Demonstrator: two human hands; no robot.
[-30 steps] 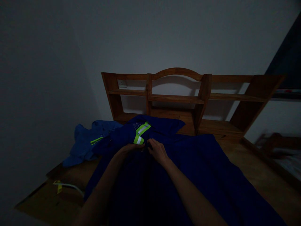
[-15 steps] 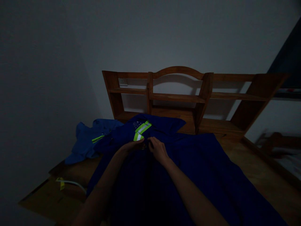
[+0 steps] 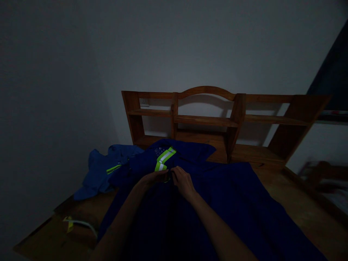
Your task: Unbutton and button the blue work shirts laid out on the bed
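A dark blue garment [image 3: 231,195] with a yellow-green and silver reflective strip [image 3: 165,156] lies spread out in front of me. My left hand [image 3: 154,178] is closed on the garment's cloth just below the strip, its thumb near the strip's lower end. Close beside it, my right hand [image 3: 182,180] pinches at the same spot with bent fingers. The fingertips of both hands almost meet. Whatever small part lies between them is too dark to make out.
A lighter blue garment [image 3: 102,170] with a yellow-green stripe lies to the left. Behind stands a wooden shelf unit [image 3: 206,120] against the wall. A pale curved strap with a yellow end [image 3: 70,224] lies at the lower left on the wooden surface [image 3: 40,235].
The whole scene sits slightly lower in view, as the camera has tilted up. Both hands stay together at the same place on the garment, with only slight finger movement.
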